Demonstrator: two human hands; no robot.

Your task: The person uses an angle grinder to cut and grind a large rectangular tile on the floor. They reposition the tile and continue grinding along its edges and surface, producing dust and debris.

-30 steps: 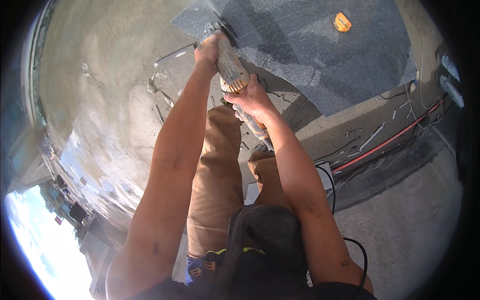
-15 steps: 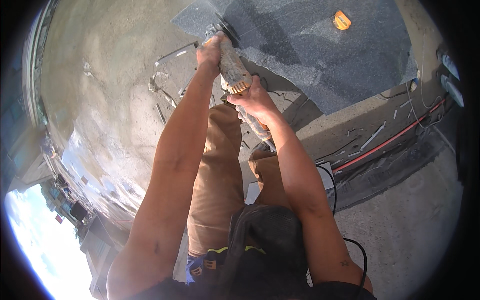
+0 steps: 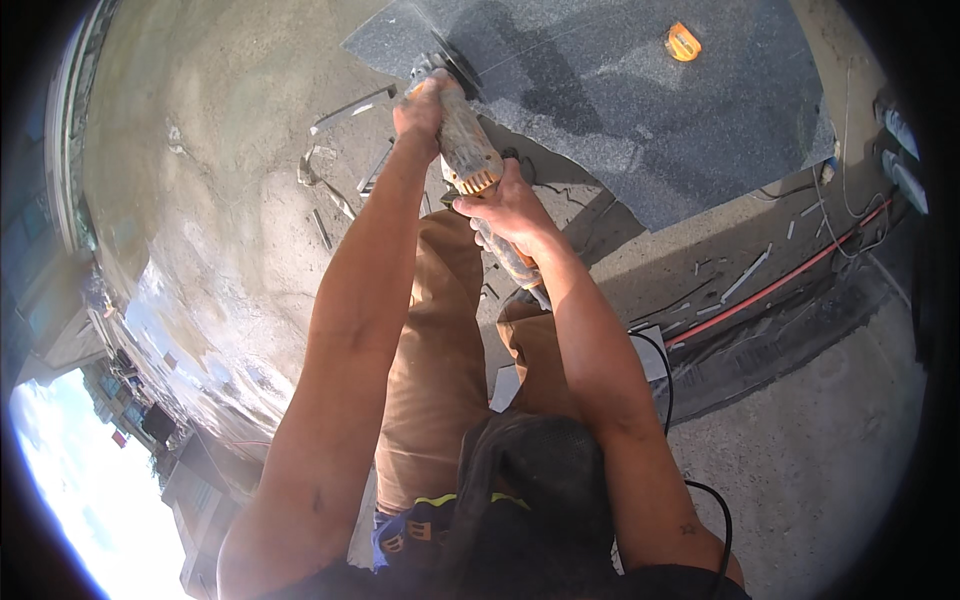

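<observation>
A dusty angle grinder (image 3: 468, 150) is held in both my hands, its disc (image 3: 455, 68) at the left part of a dark grey stone slab (image 3: 640, 130). My left hand (image 3: 420, 108) is wrapped round the grinder's front end, just behind the disc. Round the rear handle closes my right hand (image 3: 508, 212), its thumb lying across the top. The disc stands on edge over the slab; I cannot tell how deep it sits. A thin pale line runs over the slab's surface. An orange tape measure (image 3: 684, 42) lies on the slab to the far right.
Narrow offcut strips (image 3: 353, 108) lie on the concrete left of the slab. A red hose (image 3: 780, 285) and more slivers run along the right. A black cord (image 3: 668, 375) loops beside my right arm. Someone's shoes (image 3: 903, 180) show at the right edge.
The grinder's rear end has shifted very slightly to the left along with my right hand. The slab and tape measure stay in place.
</observation>
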